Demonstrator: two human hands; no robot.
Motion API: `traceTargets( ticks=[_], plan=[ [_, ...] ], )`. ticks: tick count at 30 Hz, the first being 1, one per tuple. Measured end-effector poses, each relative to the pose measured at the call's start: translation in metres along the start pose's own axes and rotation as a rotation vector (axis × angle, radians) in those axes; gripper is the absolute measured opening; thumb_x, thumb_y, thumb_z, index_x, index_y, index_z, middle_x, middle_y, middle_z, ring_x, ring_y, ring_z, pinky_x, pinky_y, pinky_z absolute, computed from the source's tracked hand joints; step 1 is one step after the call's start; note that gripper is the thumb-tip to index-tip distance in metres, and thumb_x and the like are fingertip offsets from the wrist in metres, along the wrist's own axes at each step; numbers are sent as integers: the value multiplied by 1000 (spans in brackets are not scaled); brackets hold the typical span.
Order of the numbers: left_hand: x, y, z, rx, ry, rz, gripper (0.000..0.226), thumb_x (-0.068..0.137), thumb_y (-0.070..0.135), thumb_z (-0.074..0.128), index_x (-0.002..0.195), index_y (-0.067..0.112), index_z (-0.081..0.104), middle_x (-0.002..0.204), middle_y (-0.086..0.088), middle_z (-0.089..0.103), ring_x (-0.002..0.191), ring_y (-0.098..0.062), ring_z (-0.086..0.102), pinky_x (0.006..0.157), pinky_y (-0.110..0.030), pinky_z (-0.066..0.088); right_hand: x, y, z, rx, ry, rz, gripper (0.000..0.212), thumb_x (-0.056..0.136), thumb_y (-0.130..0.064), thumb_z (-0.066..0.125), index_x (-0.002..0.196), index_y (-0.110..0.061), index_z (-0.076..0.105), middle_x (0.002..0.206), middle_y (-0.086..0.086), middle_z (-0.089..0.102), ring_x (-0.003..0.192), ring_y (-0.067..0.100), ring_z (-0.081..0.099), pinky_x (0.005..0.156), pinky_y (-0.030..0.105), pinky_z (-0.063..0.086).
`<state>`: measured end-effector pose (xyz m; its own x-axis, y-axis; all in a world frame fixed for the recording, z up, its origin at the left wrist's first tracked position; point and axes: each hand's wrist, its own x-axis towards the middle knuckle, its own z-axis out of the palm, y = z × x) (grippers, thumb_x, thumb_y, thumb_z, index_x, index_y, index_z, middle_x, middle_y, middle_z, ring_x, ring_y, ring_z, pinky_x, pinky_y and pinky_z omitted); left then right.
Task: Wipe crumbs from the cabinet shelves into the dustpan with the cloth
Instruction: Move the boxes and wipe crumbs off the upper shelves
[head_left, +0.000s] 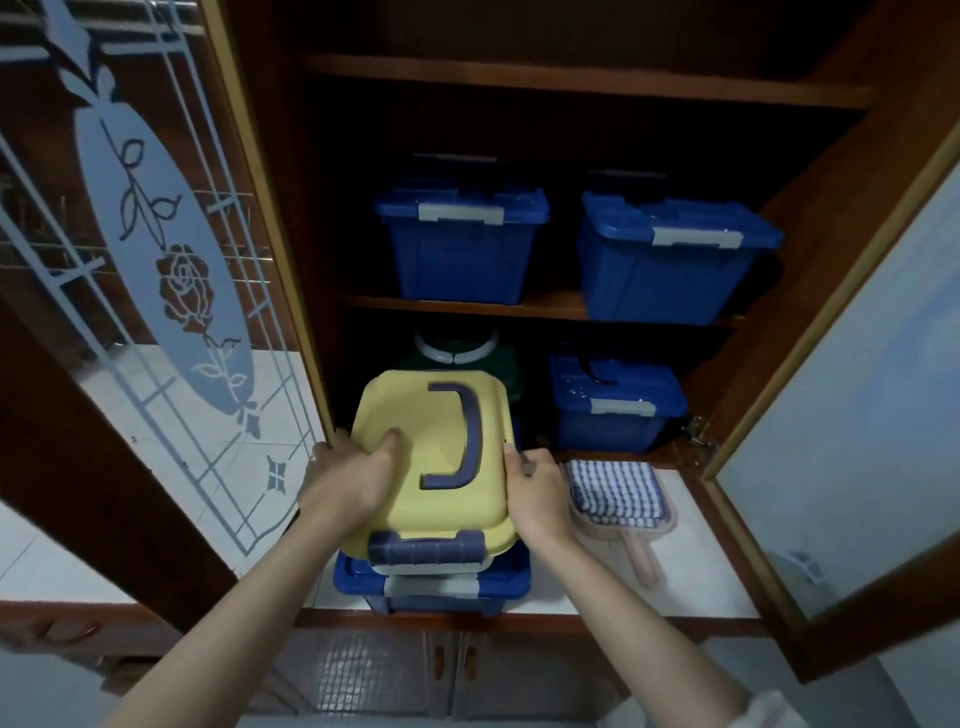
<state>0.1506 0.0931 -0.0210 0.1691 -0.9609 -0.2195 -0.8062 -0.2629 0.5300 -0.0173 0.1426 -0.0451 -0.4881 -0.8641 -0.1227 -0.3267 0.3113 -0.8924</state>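
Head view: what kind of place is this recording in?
Likely a home kitchen: a wooden cabinet with a frosted-glass door, blue storage boxes on its shelves, above a white tiled counter.

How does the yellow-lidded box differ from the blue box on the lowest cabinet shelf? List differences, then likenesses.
Lid: the yellow-lidded box has a yellow one, the blue box a blue one. Latch: dark blue on the yellow-lidded box, pale grey on the blue box. The left hand and right hand grip the yellow-lidded box; the blue box stands untouched. Both have closed lids and front latches.
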Motion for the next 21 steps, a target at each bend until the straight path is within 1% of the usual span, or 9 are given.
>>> traceTargets(
  ticks=[3,6,9,11,13,15,16,18,21],
  plan=[
    [0,3,-2,-67,-5,-33,72,87,62,37,128,3,38,103,-11,50,90,-29,50,76,-34,40,2,3,-2,-32,-55,2,49,100,-43,31,99,-3,58,88,6,59,77,16,54,61,25,39],
    [-2,2,-6,-151,-12,-31,71,86,61,41,125,2,41,102,-11,53,88,-28,52,75,-33,41,2,2,-3,63,-111,22,46,99,-43,35,81,-7,58,74,4,56,66,15,53,59,26,40],
    [-7,9,-6,-212,-26,-19,67,86,62,41,121,4,44,100,-9,56,88,-26,55,76,-34,44,1,-2,-7,119,-51,30,42,99,-41,36,79,-10,56,70,2,55,62,14,52,56,23,40],
    [-11,22,-16,-249,1,16,69,86,63,39,122,5,43,106,-11,57,92,-28,56,81,-35,45,2,-16,-17,131,-9,-25,46,99,-43,32,79,-10,57,71,3,57,63,15,54,59,26,43],
    [-17,42,-34,-285,35,75,68,88,61,40,125,5,40,111,-12,55,95,-28,54,79,-34,43,2,-40,-34,178,35,-74,49,99,-44,31,81,-9,60,77,7,61,70,19,57,65,33,46],
    [-25,60,-55,-369,66,164,60,89,56,42,124,6,41,103,-6,54,89,-24,53,72,-31,41,1,-65,-54,251,80,-136,50,99,-44,31,79,-9,62,83,15,65,76,24,60,70,36,49],
    [-29,69,-68,-450,88,226,56,90,54,44,123,8,43,95,-2,55,85,-20,53,67,-30,41,1,-79,-65,288,97,-177,50,99,-44,31,79,-9,62,85,16,67,77,24,61,70,33,50],
    [-37,82,-89,-639,112,341,47,91,48,46,122,13,48,89,3,55,80,-14,53,60,-28,39,0,-104,-84,358,106,-221,52,99,-46,31,79,-9,61,79,14,64,72,22,60,59,22,47],
    [-40,103,-120,-903,104,490,46,91,45,48,127,17,52,103,-2,62,92,-18,57,72,-33,45,3,-145,-108,462,122,-283,54,96,-52,32,76,-7,55,72,13,54,69,24,54,61,29,41]
  ],
)
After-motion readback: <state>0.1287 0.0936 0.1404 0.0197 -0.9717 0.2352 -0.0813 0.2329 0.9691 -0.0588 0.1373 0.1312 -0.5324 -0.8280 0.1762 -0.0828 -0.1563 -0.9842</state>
